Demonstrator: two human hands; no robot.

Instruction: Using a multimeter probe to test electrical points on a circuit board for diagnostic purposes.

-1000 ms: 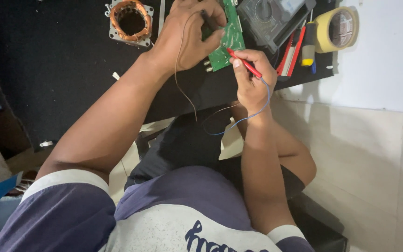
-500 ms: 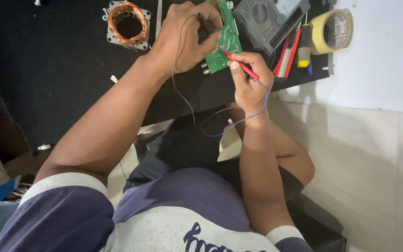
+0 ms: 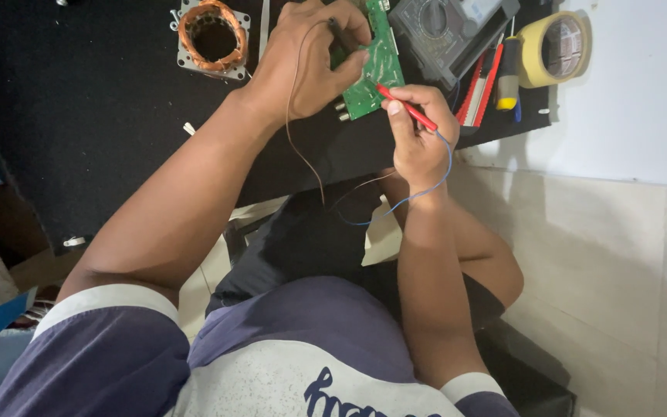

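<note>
The left hand [image 3: 306, 58] reaches over the black tabletop [image 3: 79, 116], fingers curled round a black probe [image 3: 340, 35], thumb steadying the green circuit board [image 3: 376, 73] near the tabletop's front edge. The right hand [image 3: 418, 139], wrist bent upward, pinches a red probe [image 3: 407, 106] against that board.

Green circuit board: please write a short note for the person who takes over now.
Left hand: holds the green circuit board and a black probe on the black mat.
Right hand: holds the red probe, tip on the board's edge.
Multimeter lies beside the board, tape roll further right, copper coil to the left.
Done: both probes are in hand.
Left: meter reading is not visible.
</note>
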